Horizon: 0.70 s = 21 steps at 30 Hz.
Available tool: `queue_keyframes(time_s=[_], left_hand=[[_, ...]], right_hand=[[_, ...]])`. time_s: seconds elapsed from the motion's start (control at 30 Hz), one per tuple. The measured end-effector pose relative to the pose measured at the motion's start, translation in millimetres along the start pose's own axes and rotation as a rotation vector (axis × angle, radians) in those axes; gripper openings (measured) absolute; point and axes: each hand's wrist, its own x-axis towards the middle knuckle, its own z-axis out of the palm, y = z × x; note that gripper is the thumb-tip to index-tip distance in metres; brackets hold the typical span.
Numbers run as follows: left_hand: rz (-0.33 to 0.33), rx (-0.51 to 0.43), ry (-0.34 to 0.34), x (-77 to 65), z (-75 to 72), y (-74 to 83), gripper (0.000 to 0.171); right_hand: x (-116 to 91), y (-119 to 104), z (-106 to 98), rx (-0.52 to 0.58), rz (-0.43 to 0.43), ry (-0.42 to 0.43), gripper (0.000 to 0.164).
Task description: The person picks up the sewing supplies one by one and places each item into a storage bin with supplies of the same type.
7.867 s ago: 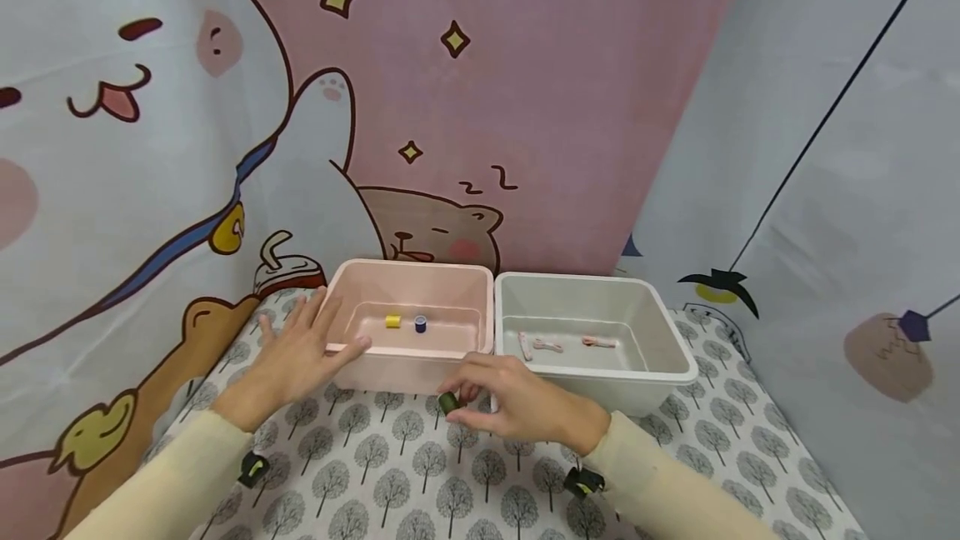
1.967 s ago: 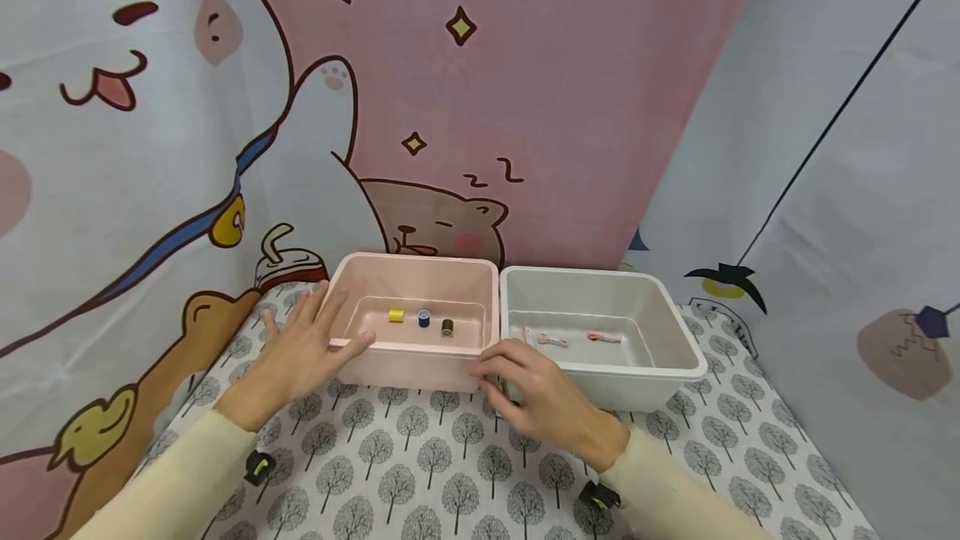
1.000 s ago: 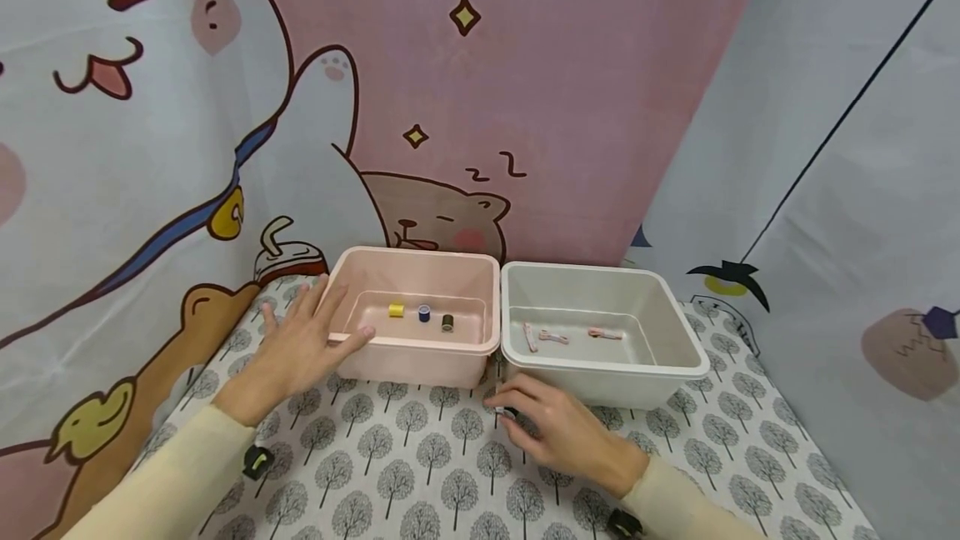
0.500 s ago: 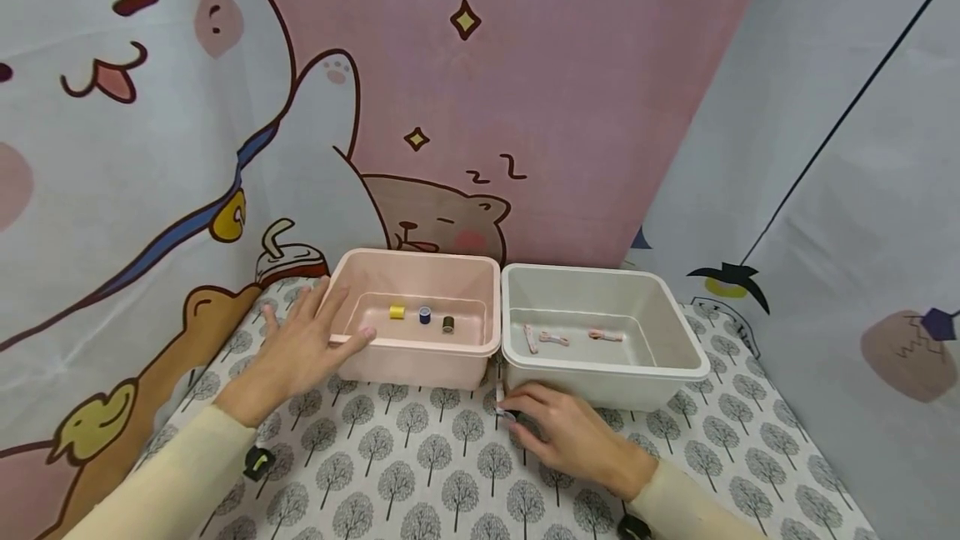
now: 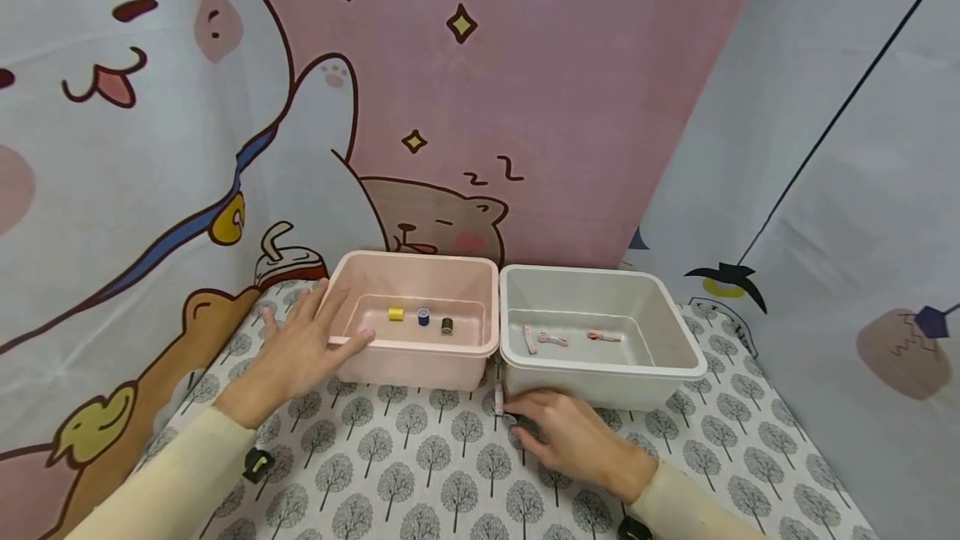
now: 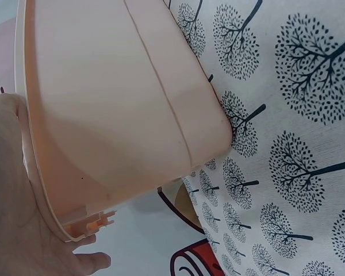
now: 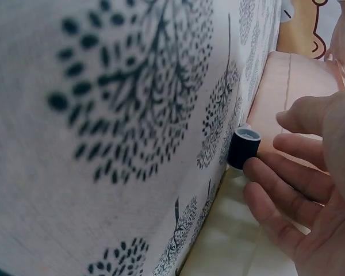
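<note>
My left hand (image 5: 296,357) rests on the front left corner of the pink bin (image 5: 420,367), fingers spread over the rim. Inside that bin lie three small thread spools: a yellow spool (image 5: 396,315), a blue spool (image 5: 423,317) and a dark green spool (image 5: 447,326). My right hand (image 5: 562,432) is down by the cloth in front of the white bin (image 5: 600,383). Beside its fingertips stands a black thread spool (image 7: 243,150); in the right wrist view the fingers reach its side while the thumb stays apart from it.
Just left of the black spool lies a small pale pink strip (image 5: 498,398) on the tree-patterned cloth (image 5: 390,473). Three little pink folded strips, among them one strip (image 5: 604,336) at right, lie in the white bin. Printed curtains rise behind both bins.
The dark green spool, pinched by my right hand at first, now lies in the pink bin. My right hand has since moved right and down to the black spool. My left hand stays put.
</note>
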Motion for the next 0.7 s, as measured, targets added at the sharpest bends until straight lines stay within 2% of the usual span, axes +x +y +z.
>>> queue_keyframes(time_s=[0.2, 0.47, 0.7], left_hand=[[-0.001, -0.005, 0.0, -0.3, 1.2, -0.5, 0.103], [-0.005, -0.001, -0.005, -0.8, 1.7, -1.4, 0.104], [0.001, -0.001, -0.003, 0.4, 1.7, -0.7, 0.104]], right_hand=[[-2.4, -1.2, -2.5, 0.023, 0.024, -0.028, 0.036], [-3.3, -1.0, -5.1, 0.1, 0.01, -0.071, 0.04], [-3.9, 2.1, -6.3, 0.159, 0.032, -0.093, 0.039]])
